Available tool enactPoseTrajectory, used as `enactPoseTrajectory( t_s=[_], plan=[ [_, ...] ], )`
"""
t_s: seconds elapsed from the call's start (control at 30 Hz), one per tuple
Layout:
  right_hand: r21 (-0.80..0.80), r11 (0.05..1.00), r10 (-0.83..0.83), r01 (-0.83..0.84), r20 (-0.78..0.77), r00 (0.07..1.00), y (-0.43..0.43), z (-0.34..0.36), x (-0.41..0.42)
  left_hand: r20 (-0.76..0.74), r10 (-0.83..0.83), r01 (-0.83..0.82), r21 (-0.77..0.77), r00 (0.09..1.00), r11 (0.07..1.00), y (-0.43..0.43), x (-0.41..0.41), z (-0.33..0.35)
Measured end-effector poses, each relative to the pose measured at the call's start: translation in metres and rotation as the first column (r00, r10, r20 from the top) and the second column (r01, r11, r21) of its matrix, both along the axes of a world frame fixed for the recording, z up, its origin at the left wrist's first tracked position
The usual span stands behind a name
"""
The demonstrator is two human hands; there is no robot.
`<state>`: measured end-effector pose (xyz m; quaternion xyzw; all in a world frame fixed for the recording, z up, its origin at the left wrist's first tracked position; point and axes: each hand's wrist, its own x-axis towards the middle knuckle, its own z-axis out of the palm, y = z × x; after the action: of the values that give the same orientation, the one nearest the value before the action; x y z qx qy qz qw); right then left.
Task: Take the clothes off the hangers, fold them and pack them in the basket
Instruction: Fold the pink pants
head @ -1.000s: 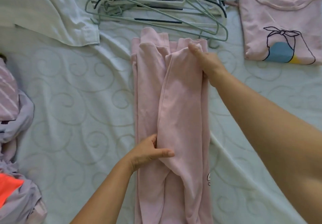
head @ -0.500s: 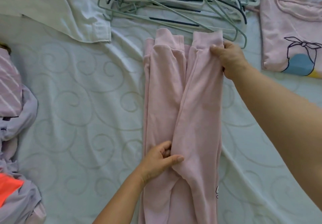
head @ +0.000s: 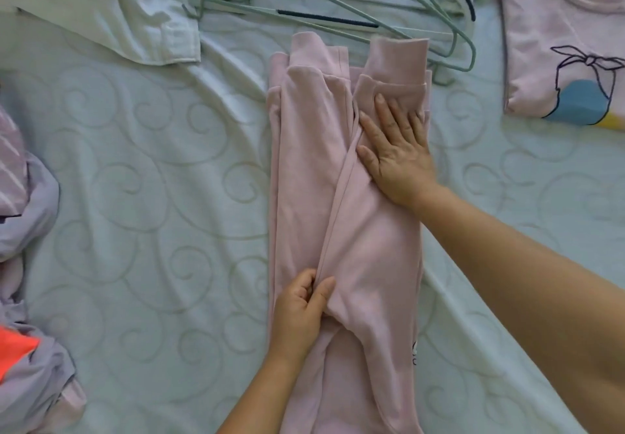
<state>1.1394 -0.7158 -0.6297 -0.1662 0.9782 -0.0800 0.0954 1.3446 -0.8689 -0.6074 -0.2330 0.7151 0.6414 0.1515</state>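
Half a second ago the right hand [head: 397, 149] pinched the far cuff of the pink trousers [head: 341, 197]; now it lies flat, fingers straight and spread, pressing the right leg down just below that cuff. Since then the leg has settled flatter on the bed [head: 142, 170]. The left hand [head: 302, 312] was already at the fold in the near part of the trousers, and there its thumb and curled fingers pinch the leg's inner edge. Between the two hands the trousers run lengthwise, folded leg beside leg, cuffs pointing away from the person. A small dark print shows at their right edge, too small to read. Beyond the cuffs lies a heap of hangers [head: 338, 1], one touching the right cuff. A folded pink T-shirt [head: 561, 61] with a drawn picture lies to the right, a white garment [head: 111, 11] to the far left, and a pile of clothes [head: 27, 230] at the left edge.
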Motion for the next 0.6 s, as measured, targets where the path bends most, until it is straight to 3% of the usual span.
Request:
enactPoseTrajectory(
  t_s=[0.07, 0.17, 0.27, 0.33, 0.4, 0.43, 0.53, 0.6],
  plan=[
    [0.065, 0.997, -0.047, 0.041, 0.084, 0.995, -0.002, -0.004, -0.006, -0.022, -0.004, 0.003, -0.075, 1.000, 0.997, 0.002, -0.001, -0.004],
    [-0.001, 0.998, -0.063, 0.064, 0.155, 0.986, -0.001, 0.011, -0.005, -0.023, 0.036, -0.038, -0.084, 0.999, 0.996, 0.004, 0.003, -0.001],
    [-0.277, 0.949, -0.149, 0.152, 0.033, 0.988, 0.011, 0.033, 0.032, 0.053, 0.111, -0.114, 0.051, 0.992, 0.992, 0.001, 0.015, 0.010],
    [-0.474, 0.826, -0.328, 0.304, 0.035, 0.944, 0.022, 0.040, 0.084, 0.079, 0.102, -0.113, 0.147, 0.992, 0.983, 0.000, 0.026, 0.018],
    [-0.550, 0.644, -0.477, 0.532, 0.254, 0.841, 0.028, 0.045, 0.152, 0.068, 0.063, -0.072, 0.145, 0.996, 0.987, -0.002, 0.034, 0.025],
    [-0.510, 0.572, -0.526, 0.643, 0.372, 0.764, 0.028, 0.048, 0.185, 0.046, 0.049, -0.054, 0.099, 0.998, 0.994, -0.005, 0.037, 0.028],
    [-0.250, 0.438, -0.604, 0.864, 0.629, 0.488, 0.027, 0.056, 0.268, -0.030, 0.055, -0.062, -0.329, 0.998, 0.942, -0.023, 0.052, 0.030],
    [-0.144, 0.352, -0.614, 0.925, 0.710, 0.344, 0.026, 0.060, 0.299, 0.057, 0.128, -0.082, -0.511, 0.990, 0.856, -0.031, 0.068, 0.031]
  ],
)
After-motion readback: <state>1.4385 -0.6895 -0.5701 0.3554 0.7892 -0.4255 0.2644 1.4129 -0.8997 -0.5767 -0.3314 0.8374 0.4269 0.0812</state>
